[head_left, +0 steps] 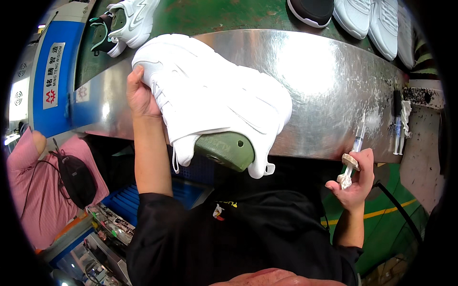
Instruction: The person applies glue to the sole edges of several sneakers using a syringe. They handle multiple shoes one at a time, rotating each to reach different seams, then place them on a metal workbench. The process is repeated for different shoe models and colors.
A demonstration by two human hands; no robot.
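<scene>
My left hand (142, 94) grips a white sneaker (217, 88) by its toe, thumb on the toe's edge and the other fingers hidden. The sneaker is tipped on its side over the metal table, its opening facing me. A green shoe last (228, 148) fills it and shows at the collar. A heel loop and a tongue loop hang at the opening. Off to the right, apart from the shoe, my right hand (359, 183) is closed around a clear syringe (358, 143). The syringe's tip points away from me, and whitish wrapping covers its flange and plunger end.
A shiny metal table (329, 109) curves across the front, with a green belt (238, 16) behind carrying several shoes (369, 24). A second syringe (398, 126) lies at the table's right end. A blue machine (55, 71) and a person in pink (57, 186) are at left.
</scene>
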